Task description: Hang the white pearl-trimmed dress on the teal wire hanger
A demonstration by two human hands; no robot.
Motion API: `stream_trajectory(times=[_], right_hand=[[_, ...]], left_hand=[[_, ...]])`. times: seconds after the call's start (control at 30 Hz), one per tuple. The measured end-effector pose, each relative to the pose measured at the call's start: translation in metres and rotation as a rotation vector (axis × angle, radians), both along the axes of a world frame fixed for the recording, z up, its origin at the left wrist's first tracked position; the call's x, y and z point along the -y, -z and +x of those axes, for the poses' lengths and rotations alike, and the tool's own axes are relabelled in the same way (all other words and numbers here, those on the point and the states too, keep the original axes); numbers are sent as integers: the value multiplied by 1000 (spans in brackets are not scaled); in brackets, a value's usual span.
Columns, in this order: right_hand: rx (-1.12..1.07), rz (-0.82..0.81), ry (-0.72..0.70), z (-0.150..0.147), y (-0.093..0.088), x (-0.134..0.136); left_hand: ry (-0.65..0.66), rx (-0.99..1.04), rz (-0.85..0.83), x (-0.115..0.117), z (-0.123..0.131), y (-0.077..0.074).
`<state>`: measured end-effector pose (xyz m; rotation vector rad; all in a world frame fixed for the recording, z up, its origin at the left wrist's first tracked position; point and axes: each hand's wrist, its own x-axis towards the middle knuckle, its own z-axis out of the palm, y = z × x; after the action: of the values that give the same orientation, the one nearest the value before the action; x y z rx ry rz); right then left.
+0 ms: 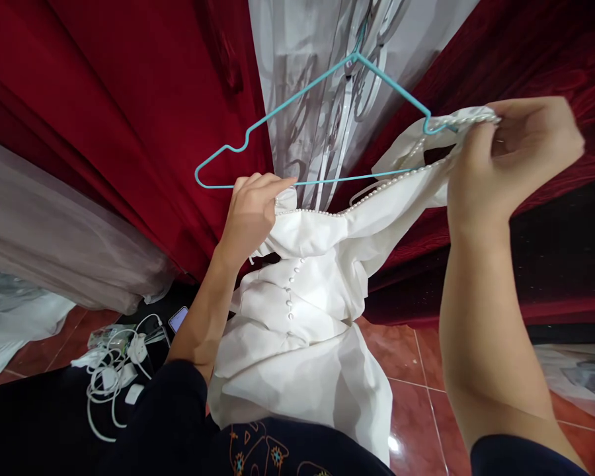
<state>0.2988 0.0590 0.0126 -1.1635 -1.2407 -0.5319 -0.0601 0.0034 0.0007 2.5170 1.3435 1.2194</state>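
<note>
A white dress (pixel 317 291) with a pearl-beaded neckline and a row of small buttons hangs down in front of me. Behind its top is a light blue clothes hanger (pixel 297 96), whose hook end reaches a white metal frame. My right hand (pixel 515 145) pinches the beaded edge at the right, where the fabric lies over the hanger's right end. At the left, my left hand (pixel 252 215) is closed on the dress's other shoulder part, close to the hanger's lower bar. The hanger's left end is bare. My left fingertips are partly hidden.
Red curtains (pixel 129 99) hang behind on both sides, with the white scrollwork frame (pixel 344 125) between them. Low on the left, tangled white cables (pixel 112 383) and a phone (pixel 178 319) lie on a black surface. Reddish floor tiles (pixel 411 390) show below, and pale sheer fabric (pixel 69 218) hangs far left.
</note>
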Motion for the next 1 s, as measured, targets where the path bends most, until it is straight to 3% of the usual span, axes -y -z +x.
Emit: stream_trajectory(times=[0.17,0.3,0.37,0.4,0.47,0.53,0.6,0.7,0.8,0.93,1.0], right_hand=[[-23,35,-64,37,12,9],[-111,-196,150,50,41,18],[-126,-345,144,36,50,34],[-63,-370,17,25,51,45],[188,-306,-289,-3,47,67],[348,-67,-423,-32,35,84],[354,37,-439,-56,23,90],[276,-117,-458,-81,19,82],[189,-237,-501,-97,34,70],[77,-130,-476,-111,55,63],[56,-117,-469,-115,58,61]], left_hand=[[23,6,-40,16,1,-6],[48,13,-45,20,3,-6],[56,29,-57,16,5,-5],[59,34,-66,14,6,-4],[66,41,-75,10,7,-3],[75,42,-69,8,7,-2],[85,38,-55,7,6,-1],[90,36,-38,7,4,2],[98,36,-39,3,4,5],[122,31,-3,-4,3,11],[64,90,87,-3,-1,17]])
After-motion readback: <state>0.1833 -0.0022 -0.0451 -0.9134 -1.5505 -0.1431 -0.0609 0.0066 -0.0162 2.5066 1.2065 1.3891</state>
